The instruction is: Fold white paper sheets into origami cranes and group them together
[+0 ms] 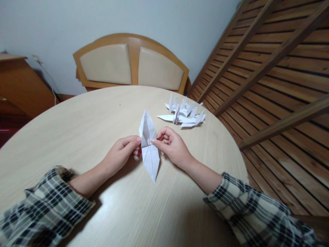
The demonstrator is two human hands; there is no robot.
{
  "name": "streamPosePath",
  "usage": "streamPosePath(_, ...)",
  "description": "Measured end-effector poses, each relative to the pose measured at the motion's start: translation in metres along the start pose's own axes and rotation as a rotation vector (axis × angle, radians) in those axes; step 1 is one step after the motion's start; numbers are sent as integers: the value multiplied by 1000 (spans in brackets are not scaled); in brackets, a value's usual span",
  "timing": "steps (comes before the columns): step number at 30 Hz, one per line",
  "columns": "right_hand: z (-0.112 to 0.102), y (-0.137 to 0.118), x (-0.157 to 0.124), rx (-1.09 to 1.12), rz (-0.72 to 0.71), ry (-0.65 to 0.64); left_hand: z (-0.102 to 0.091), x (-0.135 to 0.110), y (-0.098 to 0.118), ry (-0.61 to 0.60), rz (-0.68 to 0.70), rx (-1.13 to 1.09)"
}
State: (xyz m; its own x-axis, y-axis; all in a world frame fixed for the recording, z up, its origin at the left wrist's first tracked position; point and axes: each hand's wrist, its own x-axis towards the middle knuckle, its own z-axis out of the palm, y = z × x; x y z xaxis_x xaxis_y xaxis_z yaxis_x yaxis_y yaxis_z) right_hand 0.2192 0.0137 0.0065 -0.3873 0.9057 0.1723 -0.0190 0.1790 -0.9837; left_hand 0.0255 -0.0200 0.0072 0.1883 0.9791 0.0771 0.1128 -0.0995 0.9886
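Note:
A white sheet of folded origami paper (151, 159), long and diamond-shaped with crease lines, is held upright lengthwise above the middle of the table. My left hand (127, 147) pinches its left edge between thumb and fingers, near the paper's waist. On the opposite edge, my right hand (172, 145) grips it, the thumb lying across the front face by the central crease. Some fingers of both hands are hidden behind the paper or curled under. Beyond my right hand sits a cluster of several white paper cranes (189, 120).
The round light-wood table (102, 113) carries everything. Past its far edge stands a padded wooden headboard (108, 65) against a pale wall. A slatted wooden panel (269, 79) slopes along the right, and a brown wooden cabinet (25, 82) stands at the left.

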Motion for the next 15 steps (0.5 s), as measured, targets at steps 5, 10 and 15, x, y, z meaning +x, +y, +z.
streamPosePath(5, 0, -1, -1, 65, 60, -13, 0, 1, -4, -2, -35, -130)
streamPosePath(10, 1, -4, -2, 88, 78, -39, -1, 2, -2, -37, 43, 43)
streamPosePath(15, 4, -7, -3, 119, 87, -67, 1, 1, 2, -55, 43, 153)
